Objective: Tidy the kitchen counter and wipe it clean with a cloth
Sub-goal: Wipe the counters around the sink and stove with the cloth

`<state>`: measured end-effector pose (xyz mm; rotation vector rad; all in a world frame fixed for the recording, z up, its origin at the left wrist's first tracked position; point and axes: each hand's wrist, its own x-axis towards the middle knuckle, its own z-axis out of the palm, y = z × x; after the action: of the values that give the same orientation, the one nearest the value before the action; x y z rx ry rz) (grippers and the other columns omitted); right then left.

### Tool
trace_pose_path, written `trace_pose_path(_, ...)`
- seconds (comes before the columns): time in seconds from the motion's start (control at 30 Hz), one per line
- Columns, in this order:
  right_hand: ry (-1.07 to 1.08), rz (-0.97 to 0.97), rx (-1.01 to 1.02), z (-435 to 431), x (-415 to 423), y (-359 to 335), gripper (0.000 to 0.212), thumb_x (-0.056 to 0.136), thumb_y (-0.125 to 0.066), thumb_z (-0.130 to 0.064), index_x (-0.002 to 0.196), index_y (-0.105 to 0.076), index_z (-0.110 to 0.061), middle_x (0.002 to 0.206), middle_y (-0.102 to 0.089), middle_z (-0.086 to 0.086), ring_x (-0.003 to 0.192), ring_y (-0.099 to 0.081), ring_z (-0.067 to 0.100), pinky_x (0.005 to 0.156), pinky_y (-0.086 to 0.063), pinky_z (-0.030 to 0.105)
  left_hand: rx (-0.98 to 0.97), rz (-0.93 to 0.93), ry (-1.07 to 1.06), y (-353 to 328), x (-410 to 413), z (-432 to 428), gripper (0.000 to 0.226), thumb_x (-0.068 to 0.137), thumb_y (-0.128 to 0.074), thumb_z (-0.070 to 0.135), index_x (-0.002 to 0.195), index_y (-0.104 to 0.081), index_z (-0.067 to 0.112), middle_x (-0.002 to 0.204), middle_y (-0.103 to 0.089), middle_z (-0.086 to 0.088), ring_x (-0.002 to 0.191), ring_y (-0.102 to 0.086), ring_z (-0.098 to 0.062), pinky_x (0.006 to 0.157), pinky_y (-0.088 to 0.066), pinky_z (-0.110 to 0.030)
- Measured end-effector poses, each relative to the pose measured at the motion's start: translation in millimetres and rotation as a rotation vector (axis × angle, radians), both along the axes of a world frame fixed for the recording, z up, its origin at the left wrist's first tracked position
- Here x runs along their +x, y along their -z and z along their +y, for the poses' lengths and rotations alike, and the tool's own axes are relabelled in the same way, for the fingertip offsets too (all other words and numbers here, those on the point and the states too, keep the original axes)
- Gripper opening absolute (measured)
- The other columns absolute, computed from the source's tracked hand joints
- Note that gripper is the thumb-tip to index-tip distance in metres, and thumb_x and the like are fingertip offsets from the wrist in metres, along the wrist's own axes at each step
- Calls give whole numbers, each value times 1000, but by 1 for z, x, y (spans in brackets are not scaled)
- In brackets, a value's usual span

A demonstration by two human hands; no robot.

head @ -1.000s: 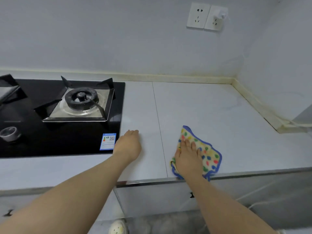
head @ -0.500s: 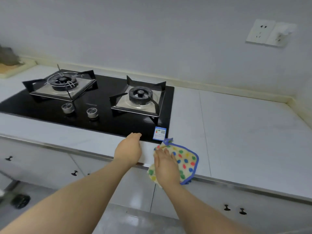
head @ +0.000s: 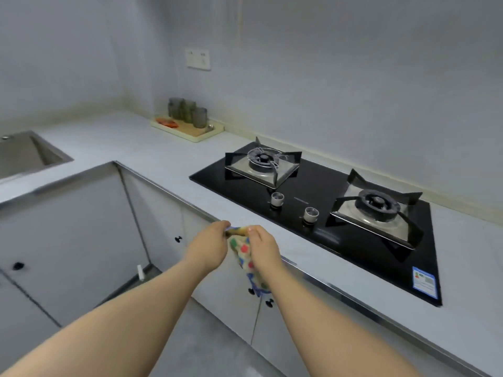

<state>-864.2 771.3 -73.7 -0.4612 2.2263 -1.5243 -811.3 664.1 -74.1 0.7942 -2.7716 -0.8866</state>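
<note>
Head view: grey counter [head: 168,159] carries hob [head: 321,186], sink [head: 27,156], tray [head: 192,134].

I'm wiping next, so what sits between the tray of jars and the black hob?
Nothing. In the head view the counter between the tray and the hob is bare. The left hand and right hand grip the cloth.

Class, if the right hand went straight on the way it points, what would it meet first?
Past its gripped cloth, the right hand would probably meet the countertop strip before the gas hob; depth unclear.
</note>
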Motion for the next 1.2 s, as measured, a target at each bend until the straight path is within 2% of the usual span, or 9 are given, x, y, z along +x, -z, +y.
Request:
trace_pose_path(0.2,-213,-273,-173,-131,48,-18,28,101,-35,-17,79,-53,-13,80,-62,10,67,-59,14,58,-49,19,72,42,-122,-11,82,-120,53,94,-44,16,145,-31,23,145,-41,-1,131,-42,-22,105,-34,-31)
trace_pose_path(0.33,-305,-438,-196,-200,85,-22,31,100,-38,-19,76,-55,-12,76,-63,12,62,-62,18,54,-52,21,73,26,-252,-18,135,-183,24,93,-49,19,110,-63,8,121,-53,-8,121,-48,-26,93,-38,-28)
trace_pose_path(0.43,-381,-412,-142,-248,106,-22,35,99,-38,-21,72,-57,-12,75,-62,13,66,-60,23,64,-52,29,108,51,-410,-22,167,-213,23,93,-51,25,87,-61,6,95,-59,-10,99,-57,-28,72,-39,-29)
trace_pose_path(0.53,-502,-327,-89,-310,135,-23,36,99,-36,-26,71,-56,-16,83,-63,13,80,-60,27,84,-51,40,232,153,-610,-27,205,-253,22,92,-50,28,88,-60,8,87,-62,-9,85,-57,-24,70,-42,-31)
trace_pose_path(0.67,-622,-158,-41,-380,162,-28,31,101,-28,-33,90,-55,-23,99,-60,6,97,-57,22,84,-49,32,261,276,-755,-37,235,-304,20,92,-49,28,80,-51,11,77,-55,-6,73,-51,-20,62,-40,-30)
trace_pose_path(0.77,-681,-94,-17,-427,172,-34,29,100,-27,-37,95,-55,-30,114,-61,7,106,-57,24,96,-49,42,245,332,-836,-41,248,-347,23,92,-51,30,77,-49,13,78,-56,-5,74,-50,-20,65,-40,-30)
trace_pose_path(0.9,-773,-43,-69,-501,174,-51,35,102,-27,-31,105,-58,-16,106,-61,7,102,-57,23,95,-49,40,223,421,-944,-49,256,-413,21,90,-56,32,77,-49,17,81,-60,-6,79,-57,-23,70,-49,-36)
trace_pose_path(1.03,-838,-44,-49,-589,171,-47,33,101,-29,-32,90,-58,-21,102,-63,7,101,-58,24,96,-48,43,249,472,-982,-59,256,-484,6,84,-60,27,86,-63,23,89,-69,-7,88,-66,-27,76,-55,-41)
trace_pose_path(1.2,-873,2,-47,-681,180,-50,35,102,-33,-30,101,-63,-11,95,-60,5,91,-55,20,78,-43,28,328,539,-1084,-68,266,-552,41,61,-53,37,80,-62,3,72,-59,-12,69,-55,-24,64,-50,-36)
